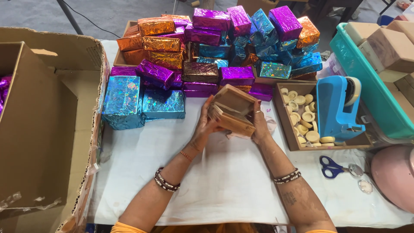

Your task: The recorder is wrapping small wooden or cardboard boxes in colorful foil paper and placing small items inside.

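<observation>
I hold a small open wooden box (233,110) above the white-covered table (224,172), tilted so its inside faces away from me. My left hand (205,125) grips its left side and my right hand (260,125) grips its right side. Just beyond the box lies a pile of foil-wrapped boxes (215,43) in purple, blue, orange and brown. Two larger blue foil boxes (142,103) sit to the left of my hands.
A wooden tray of round pale discs (302,116) and a blue tape dispenser (338,105) stand to the right. Blue scissors (332,167) lie nearer. A teal bin of blocks (371,86) is far right, a pink bowl (394,174) below it, an open cardboard carton (47,121) at left.
</observation>
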